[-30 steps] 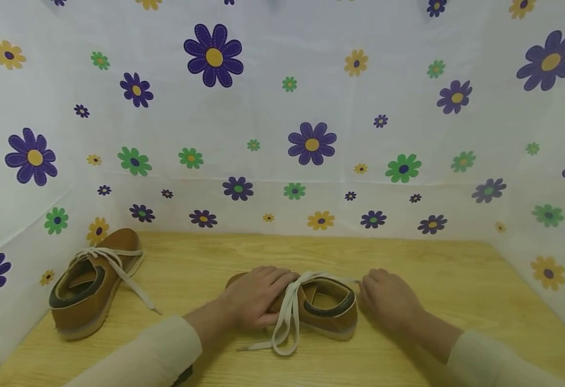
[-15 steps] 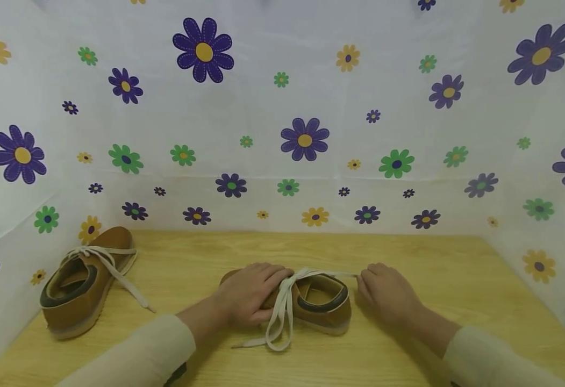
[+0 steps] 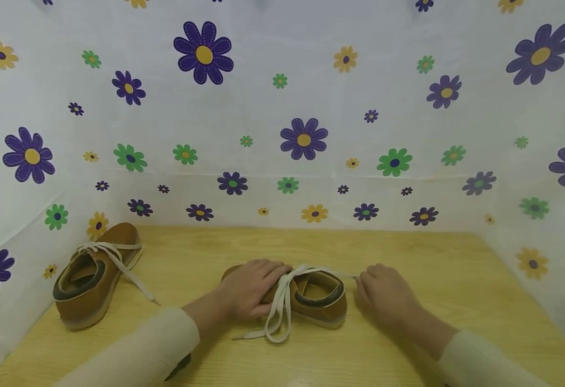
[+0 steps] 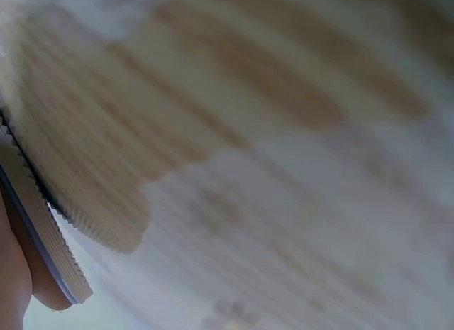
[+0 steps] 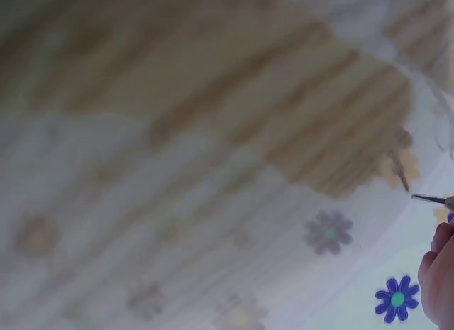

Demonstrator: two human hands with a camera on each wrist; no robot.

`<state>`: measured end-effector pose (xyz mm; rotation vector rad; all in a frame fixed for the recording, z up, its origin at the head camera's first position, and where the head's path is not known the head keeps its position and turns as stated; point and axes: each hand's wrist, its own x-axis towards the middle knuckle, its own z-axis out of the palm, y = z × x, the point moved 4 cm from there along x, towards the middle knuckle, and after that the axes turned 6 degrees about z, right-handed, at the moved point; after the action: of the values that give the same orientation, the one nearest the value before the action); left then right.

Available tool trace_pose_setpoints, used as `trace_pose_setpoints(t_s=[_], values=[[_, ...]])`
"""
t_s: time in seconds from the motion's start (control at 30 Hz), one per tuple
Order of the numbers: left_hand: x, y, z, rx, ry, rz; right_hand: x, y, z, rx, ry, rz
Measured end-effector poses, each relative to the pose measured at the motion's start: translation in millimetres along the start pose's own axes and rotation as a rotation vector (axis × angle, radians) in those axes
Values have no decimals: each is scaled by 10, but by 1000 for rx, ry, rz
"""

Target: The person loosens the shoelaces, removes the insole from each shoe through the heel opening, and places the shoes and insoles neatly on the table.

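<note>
A brown leather shoe (image 3: 324, 313) lies with its toe to the left and its dark-lined opening facing up. My left hand (image 3: 249, 290) grips its front part, thumb on the near side and fingers over the top. A pale shoelace (image 3: 282, 306) crosses the shoe, with a loop and a tipped end hanging on the near side. Beyond the heel, my right hand (image 3: 390, 295) pinches the lace's other end, stretched out to the right. In the left wrist view, the shoe's ridged sole (image 4: 42, 216) shows beside the hand; a dark tip (image 5: 429, 199) shows near my right fingers.
A second brown shoe (image 3: 88, 298) stands at the left of the wooden table (image 3: 311, 363), its laces knotted and one end trailing to the right. Behind and along both sides hangs a white flower-print cloth (image 3: 243, 107).
My right hand has moved slightly farther from the heel, drawing out a little more lace. My left hand stays on the shoe, and the head view has shifted a little.
</note>
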<state>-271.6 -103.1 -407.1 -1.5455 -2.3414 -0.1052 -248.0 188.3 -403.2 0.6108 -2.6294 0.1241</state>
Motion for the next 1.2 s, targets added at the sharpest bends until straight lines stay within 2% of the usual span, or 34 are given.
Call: trace_pose_setpoints(t_s=[0.2,0.3,0.43,0.53,0.67,0.97,1.2], values=[[88,-46,46,-8,21,19,-50,88,-66,10,85,-24],[26,-27,41,-17,28,19,-36,29,-50,16,39,-17],[-8,15,78,-30,21,27,-60,25,5,19,-38,53],[3,12,70,-21,13,9,-54,33,1,33,-26,65],[45,-5,8,-4,9,9,-33,35,-30,57,17,32],[94,-16,-9,1,-19,30,-48,67,-11,88,-34,67],[55,-7,-20,-11,-19,33,-23,64,35,90,-14,34]])
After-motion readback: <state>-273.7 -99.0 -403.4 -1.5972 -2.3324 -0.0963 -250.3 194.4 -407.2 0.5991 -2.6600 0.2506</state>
